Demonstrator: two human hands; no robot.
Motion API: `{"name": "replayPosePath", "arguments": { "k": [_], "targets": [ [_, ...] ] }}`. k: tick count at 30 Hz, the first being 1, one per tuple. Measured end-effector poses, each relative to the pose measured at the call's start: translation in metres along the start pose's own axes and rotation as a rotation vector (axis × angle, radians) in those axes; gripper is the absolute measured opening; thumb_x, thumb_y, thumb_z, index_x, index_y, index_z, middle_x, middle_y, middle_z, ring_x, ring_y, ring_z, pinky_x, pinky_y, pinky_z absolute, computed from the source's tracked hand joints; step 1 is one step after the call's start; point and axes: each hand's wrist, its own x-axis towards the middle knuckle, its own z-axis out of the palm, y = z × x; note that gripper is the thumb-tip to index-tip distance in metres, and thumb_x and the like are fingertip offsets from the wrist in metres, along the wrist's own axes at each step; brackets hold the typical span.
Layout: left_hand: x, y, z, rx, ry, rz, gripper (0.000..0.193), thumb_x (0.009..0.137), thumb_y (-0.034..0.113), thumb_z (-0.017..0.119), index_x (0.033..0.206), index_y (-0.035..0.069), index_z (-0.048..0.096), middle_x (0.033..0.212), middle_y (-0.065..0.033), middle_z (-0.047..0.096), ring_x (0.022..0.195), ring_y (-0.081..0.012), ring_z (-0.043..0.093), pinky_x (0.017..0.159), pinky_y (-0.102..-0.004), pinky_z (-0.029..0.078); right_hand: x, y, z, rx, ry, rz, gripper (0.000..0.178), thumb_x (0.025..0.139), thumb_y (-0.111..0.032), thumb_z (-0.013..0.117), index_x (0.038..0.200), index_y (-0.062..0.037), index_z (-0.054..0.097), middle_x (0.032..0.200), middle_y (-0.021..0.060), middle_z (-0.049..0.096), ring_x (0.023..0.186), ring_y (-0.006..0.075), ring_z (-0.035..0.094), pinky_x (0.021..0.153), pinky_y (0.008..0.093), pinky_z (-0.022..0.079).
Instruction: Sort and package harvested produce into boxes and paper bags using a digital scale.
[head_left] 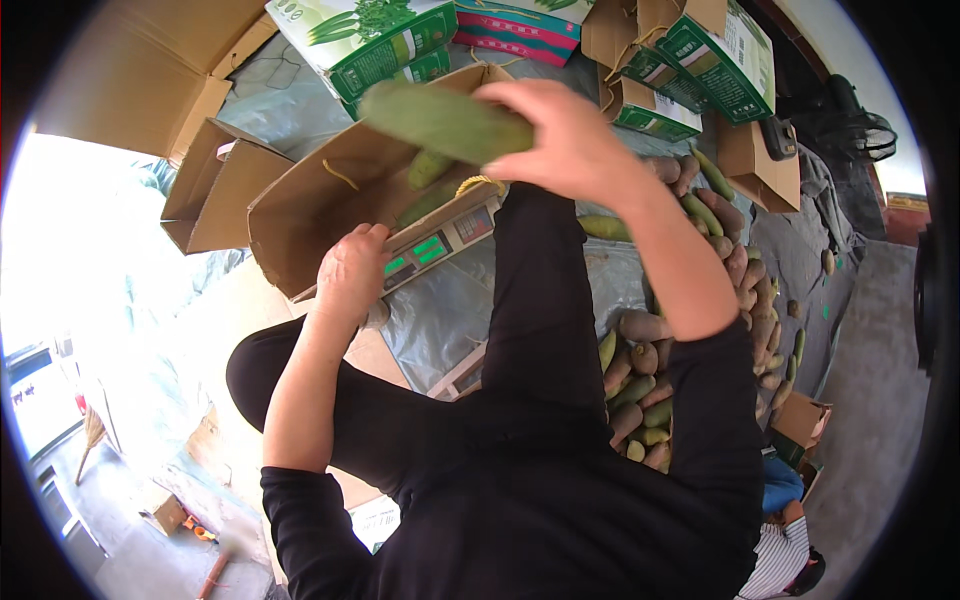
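While the right hand [570,140] closes around 1 long green vegetable [440,120], gripping it at its near end with fingers wrapped over the top, the left hand [350,270] rests with curled fingers on the near wall of the open brown carton [300,215]. That vegetable hangs just above the carton, which sits on a scale [440,245] with 2 green displays. It looks stiff, fairly heavy and smooth-skinned, so a grip nearer its middle would likely balance it better. Inside the carton, 2 more green ones [428,168] show. Right of the carton lies a pile of purplish and green vegetables [690,300], too many to count. Behind the carton stand about 4 green printed boxes [380,40].
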Motion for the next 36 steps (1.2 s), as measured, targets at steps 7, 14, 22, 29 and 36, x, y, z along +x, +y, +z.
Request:
{"name": "replayPosePath", "arguments": {
  "k": [7,14,22,29,36],
  "targets": [
    [0.003,-0.005,0.010,0.059,0.001,0.050,0.021,0.076,0.007,0.063,0.096,0.003,0.057,0.091,-0.0163,0.059,0.088,-0.0365,0.059,0.076,-0.0438,0.048,0.083,-0.022,0.133,-0.299,-0.571,0.027,0.049,0.061,-0.028,0.080,0.104,-0.0099,0.066,0.104,0.0089,0.066,0.102,0.0256,0.061,0.085,0.0380,0.049],
    [0.009,0.002,0.007,0.020,-0.017,0.067,0.020,0.075,0.005,0.061,0.095,0.003,0.057,0.090,-0.0165,0.058,0.087,-0.0364,0.059,0.074,-0.0442,0.048,0.090,-0.006,0.189,-0.042,-0.733,0.128,0.057,0.062,-0.025,0.080,0.114,-0.0119,0.061,0.112,0.0100,0.063,0.107,0.0282,0.058,0.091,0.0380,0.047],
    [0.008,0.001,0.003,0.039,-0.002,0.058,0.013,0.075,0.004,0.060,0.087,0.002,0.056,0.088,-0.0172,0.058,0.086,-0.0377,0.058,0.074,-0.0450,0.047,0.083,0.038,0.105,-0.329,-0.508,0.296,0.026,0.077,-0.021,0.064,0.098,-0.0083,0.069,0.104,0.0108,0.067,0.100,0.0274,0.063,0.082,0.0381,0.051],
    [0.010,0.006,0.004,0.033,0.013,0.057,0.013,0.075,0.005,0.060,0.088,0.001,0.057,0.087,-0.0171,0.058,0.085,-0.0377,0.058,0.074,-0.0446,0.047,0.080,0.081,0.112,-0.574,-0.540,0.196,0.027,0.076,-0.004,0.060,0.102,-0.0037,0.067,0.104,0.0140,0.066,0.101,0.0289,0.062,0.084,0.0373,0.051],
    [0.013,0.003,0.004,0.095,-0.027,0.053,0.009,0.076,0.001,0.058,0.085,0.002,0.057,0.084,-0.0154,0.059,0.085,-0.0339,0.061,0.073,-0.0417,0.049,0.100,0.073,0.131,-0.610,-0.882,0.444,0.047,0.067,-0.009,0.075,0.113,-0.0074,0.064,0.124,0.0108,0.057,0.117,0.0242,0.053,0.091,0.0337,0.047]
  ]
}}
